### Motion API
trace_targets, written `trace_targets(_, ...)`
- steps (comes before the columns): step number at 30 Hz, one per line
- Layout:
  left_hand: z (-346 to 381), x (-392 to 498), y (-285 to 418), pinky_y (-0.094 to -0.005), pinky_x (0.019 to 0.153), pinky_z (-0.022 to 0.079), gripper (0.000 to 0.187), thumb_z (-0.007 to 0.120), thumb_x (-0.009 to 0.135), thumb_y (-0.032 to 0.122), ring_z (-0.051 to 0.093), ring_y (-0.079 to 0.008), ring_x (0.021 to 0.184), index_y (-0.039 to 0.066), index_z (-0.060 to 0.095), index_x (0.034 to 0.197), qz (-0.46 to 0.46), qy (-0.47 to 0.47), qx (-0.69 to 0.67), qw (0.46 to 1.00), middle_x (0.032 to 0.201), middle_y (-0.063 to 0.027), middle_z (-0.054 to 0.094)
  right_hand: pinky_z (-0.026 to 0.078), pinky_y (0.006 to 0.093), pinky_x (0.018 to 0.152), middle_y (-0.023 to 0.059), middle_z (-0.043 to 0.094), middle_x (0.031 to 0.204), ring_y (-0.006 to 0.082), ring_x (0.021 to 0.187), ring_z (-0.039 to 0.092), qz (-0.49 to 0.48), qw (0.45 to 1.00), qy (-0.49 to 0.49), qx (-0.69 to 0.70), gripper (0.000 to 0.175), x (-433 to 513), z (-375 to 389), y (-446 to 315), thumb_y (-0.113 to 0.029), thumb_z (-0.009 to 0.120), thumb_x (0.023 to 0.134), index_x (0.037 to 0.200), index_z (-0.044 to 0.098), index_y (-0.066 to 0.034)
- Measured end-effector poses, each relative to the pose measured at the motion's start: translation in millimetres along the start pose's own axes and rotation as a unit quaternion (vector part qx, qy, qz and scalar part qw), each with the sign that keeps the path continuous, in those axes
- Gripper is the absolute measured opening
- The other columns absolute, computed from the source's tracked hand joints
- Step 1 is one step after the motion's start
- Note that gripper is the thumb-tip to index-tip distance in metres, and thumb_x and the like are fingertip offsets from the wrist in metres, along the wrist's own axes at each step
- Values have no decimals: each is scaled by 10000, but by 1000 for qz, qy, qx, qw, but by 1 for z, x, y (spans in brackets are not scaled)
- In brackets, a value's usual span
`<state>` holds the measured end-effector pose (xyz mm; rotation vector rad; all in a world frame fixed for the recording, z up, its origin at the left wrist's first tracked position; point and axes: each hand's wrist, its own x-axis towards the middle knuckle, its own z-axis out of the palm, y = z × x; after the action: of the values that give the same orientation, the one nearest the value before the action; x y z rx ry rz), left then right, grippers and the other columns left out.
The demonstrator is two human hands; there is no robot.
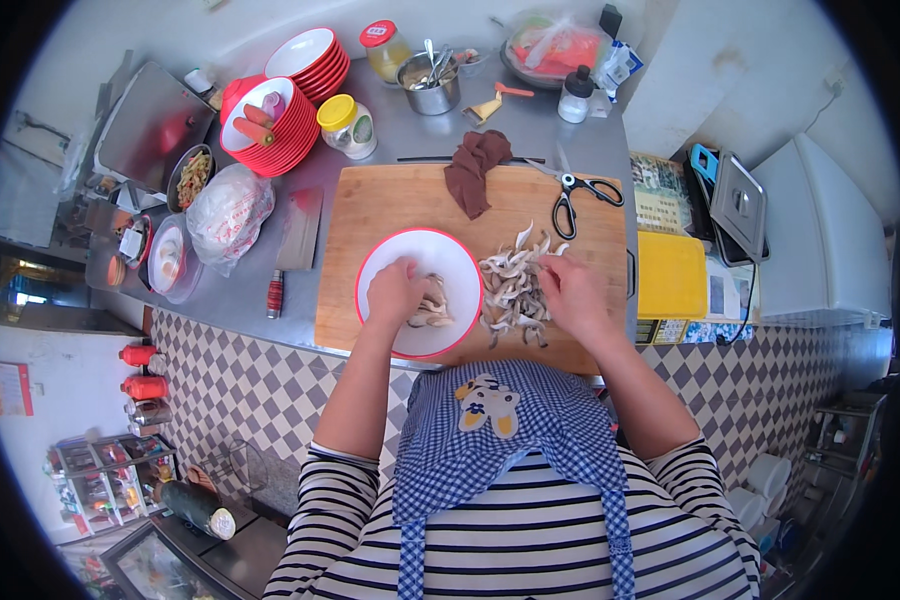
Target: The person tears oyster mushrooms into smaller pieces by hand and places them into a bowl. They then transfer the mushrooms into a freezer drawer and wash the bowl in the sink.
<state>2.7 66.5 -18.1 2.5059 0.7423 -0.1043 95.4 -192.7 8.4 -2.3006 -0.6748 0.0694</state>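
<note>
A white bowl with a red rim (450, 255) stands on the wooden cutting board (397, 196). Inside it, my left hand (397, 291) touches or holds some mushroom pieces (433, 306); its fingertips are partly hidden, so its grip is unclear. Right of the bowl lies a loose pile of oyster mushroom strips (511, 289) on the board. My right hand (576, 291) is at the right side of that pile, fingers bent among the strips; whether it pinches one cannot be told. Kitchen scissors (568, 181) and a brown cloth (474, 172) lie at the board's far side.
Left of the board lies a cleaver (298, 232) with a red handle, beside a filled plastic bag (229, 214). Stacked red bowls (289, 142), a yellow-lidded jar (349, 131) and a metal pot with spoons (431, 94) stand behind. A yellow container (671, 274) is at the right.
</note>
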Motion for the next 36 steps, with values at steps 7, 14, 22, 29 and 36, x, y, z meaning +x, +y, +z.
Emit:
trace_targets(7, 26, 1, -18, -345, 711, 500, 385, 807, 633, 247, 632, -233, 769, 32, 631, 899, 4, -55, -36, 998, 823, -83, 660, 489, 351, 617, 140, 631, 846, 265, 682, 621, -37, 999, 4, 32, 195, 1, 11, -14, -117, 630, 811, 988, 659, -40)
trace_targets(14, -6, -21, 18, -243, 616, 469, 303, 806, 698, 109, 555, -83, 675, 15, 578, 873, 37, -94, -345, 933, 762, -22, 620, 468, 279, 591, 53, 601, 767, 155, 623, 567, -38, 976, -66, 204, 164, 5, 10, -36, -113, 653, 825, 963, 651, -24)
trace_targets(22, -10, -40, 68, -243, 656, 488, 271, 745, 764, 55, 572, -91, 720, 37, 545, 945, 98, -71, -447, 886, 831, -22, 617, 435, 230, 585, 22, 600, 782, 83, 655, 546, 174, 868, -204, 418, 135, 17, 16, -42, -146, 607, 892, 927, 640, -21)
trace_targets(29, 4, -38, 64, -217, 652, 495, 199, 685, 809, 7, 588, -75, 752, 76, 544, 932, -100, -27, -682, 724, 849, -7, 626, 358, 196, 493, 12, 588, 741, 49, 553, 463, 262, 648, -89, 710, 140, 16, 25, -21, -163, 544, 939, 949, 599, -34)
trace_targets(36, 1, -45, 73, -219, 632, 499, 262, 736, 776, 54, 587, -74, 719, 29, 554, 963, 122, -46, -431, 893, 814, -16, 628, 358, 204, 478, 11, 609, 754, 52, 557, 465, 185, 863, -181, 433, 172, 14, 9, -46, -181, 593, 902, 963, 617, -22)
